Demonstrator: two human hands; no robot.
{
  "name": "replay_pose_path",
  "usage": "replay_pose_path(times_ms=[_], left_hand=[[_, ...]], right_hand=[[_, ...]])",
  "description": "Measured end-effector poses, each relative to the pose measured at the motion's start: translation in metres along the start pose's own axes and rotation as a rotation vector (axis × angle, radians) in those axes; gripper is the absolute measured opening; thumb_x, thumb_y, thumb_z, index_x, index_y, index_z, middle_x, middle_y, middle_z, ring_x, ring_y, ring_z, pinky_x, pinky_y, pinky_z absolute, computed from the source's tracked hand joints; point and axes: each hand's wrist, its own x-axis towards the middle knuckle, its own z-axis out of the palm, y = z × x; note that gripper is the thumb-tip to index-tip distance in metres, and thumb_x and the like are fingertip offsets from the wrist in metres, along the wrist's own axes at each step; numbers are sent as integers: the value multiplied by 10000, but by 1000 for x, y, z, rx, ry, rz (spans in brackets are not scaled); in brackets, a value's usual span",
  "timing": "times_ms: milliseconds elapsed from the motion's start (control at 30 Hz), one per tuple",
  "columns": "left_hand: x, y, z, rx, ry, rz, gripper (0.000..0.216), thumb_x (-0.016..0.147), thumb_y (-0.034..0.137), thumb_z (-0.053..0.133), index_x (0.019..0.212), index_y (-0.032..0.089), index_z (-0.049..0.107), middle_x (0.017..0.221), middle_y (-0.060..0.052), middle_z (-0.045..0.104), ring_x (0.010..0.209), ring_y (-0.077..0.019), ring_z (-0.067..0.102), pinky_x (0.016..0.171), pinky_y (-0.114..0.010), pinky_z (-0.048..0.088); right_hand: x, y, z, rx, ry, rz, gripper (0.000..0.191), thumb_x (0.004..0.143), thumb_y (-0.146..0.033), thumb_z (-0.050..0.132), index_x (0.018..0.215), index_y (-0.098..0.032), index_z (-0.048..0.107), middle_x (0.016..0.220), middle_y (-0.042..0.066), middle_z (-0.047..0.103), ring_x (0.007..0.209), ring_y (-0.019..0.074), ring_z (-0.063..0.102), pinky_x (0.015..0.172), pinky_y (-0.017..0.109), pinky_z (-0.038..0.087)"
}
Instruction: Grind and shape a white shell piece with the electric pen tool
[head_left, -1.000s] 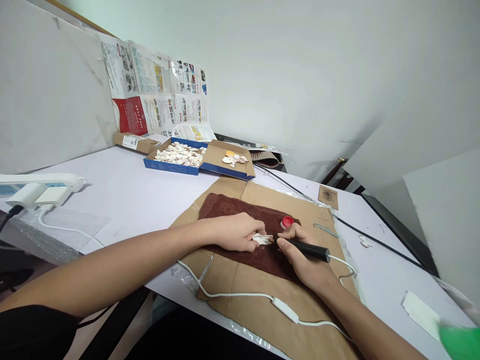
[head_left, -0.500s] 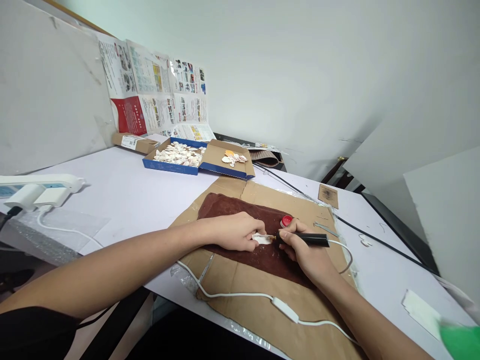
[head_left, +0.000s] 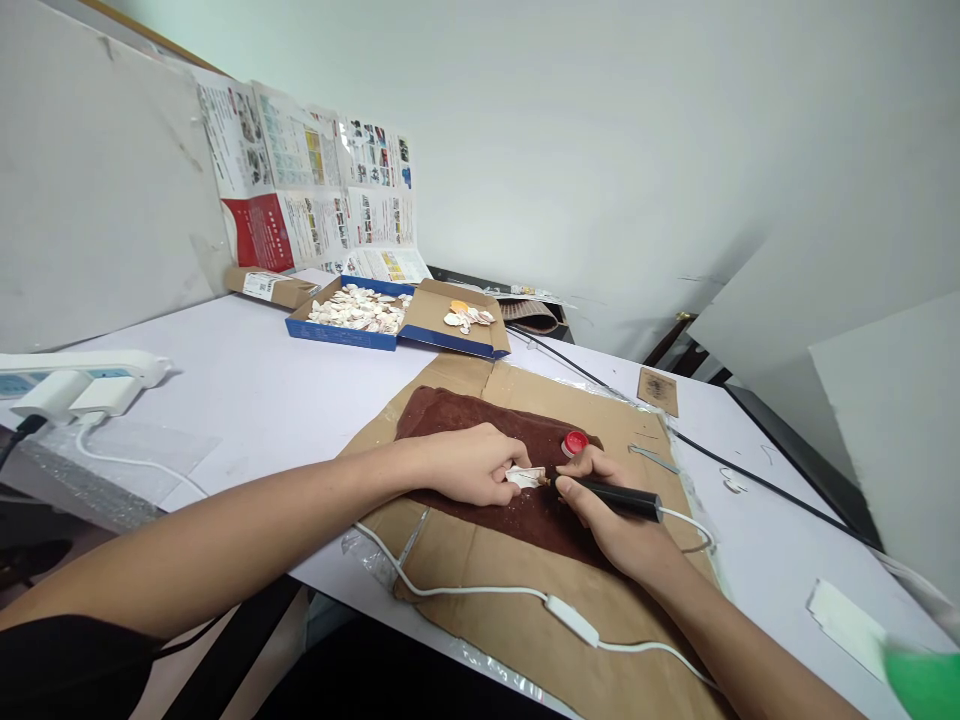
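Observation:
My left hand [head_left: 480, 465] is closed, pinching a white shell piece [head_left: 525, 477] between thumb and fingers above the brown cloth [head_left: 465, 410]. Its right end sticks out toward the other hand. In my right hand [head_left: 604, 505] is a black corded engraving pen [head_left: 626, 500], held like a pencil, with a brass-coloured tip. That tip is at the shell's right end; whether it touches, I cannot tell. Pale specks lie on the cloth below. Just behind my right fingers stands a small red-rimmed round container [head_left: 574, 443].
Under the cloth lies cardboard [head_left: 517, 600], crossed by a white cord with an inline switch [head_left: 571, 620]. A blue box [head_left: 341, 335] of shell pieces stands behind. Tweezers [head_left: 654, 458] rest at right, near a black cable [head_left: 757, 485]. A power strip [head_left: 82, 365] sits far left.
The engraving pen has tilted, its rear end dropping slightly toward me. My right hand has shifted down a little, and the shell piece has turned slightly in my left fingers.

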Motion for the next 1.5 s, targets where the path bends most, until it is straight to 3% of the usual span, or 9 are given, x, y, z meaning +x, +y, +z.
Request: replay_pose_path(times_ms=[133,300,467,767,1500], left_hand=[[0,1,0,17,12,13,368,869,169,648,1232,161,709,818,-9,707,722,-175,647,645,-266,429],[0,1,2,2,26,-2,352,850,157,656,1197,164,717,827,-11,711,726,-179,651,621,-262,416],[0,-2,4,-1,40,16,285,876,162,647,1150,174,723,893,-31,747,827,-198,683,669,-264,433],[0,-1,4,35,51,46,273,889,170,646,1151,168,724,931,-51,755,881,-222,703,703,-277,454],[3,3,7,112,55,58,265,952,176,598,1179,142,730,1072,-120,802,969,-269,755,747,-308,502]], right_hand=[[-5,-2,3,-114,-3,-152,245,927,-393,612,749,-247,527,683,-2,630,602,176,570,571,302,475],[-12,-12,11,-305,-6,-406,223,933,-286,583,752,-261,454,616,-37,545,496,132,490,491,266,402],[-15,-18,22,-370,39,-598,124,931,-178,528,843,-261,500,715,-13,623,549,136,572,517,258,432],[-21,-24,33,-557,88,-662,132,955,-139,510,897,-254,538,705,-5,596,532,147,542,492,276,444],[-19,-28,35,-536,94,-641,135,933,-118,503,944,-252,496,771,0,614,575,149,555,532,279,437]])
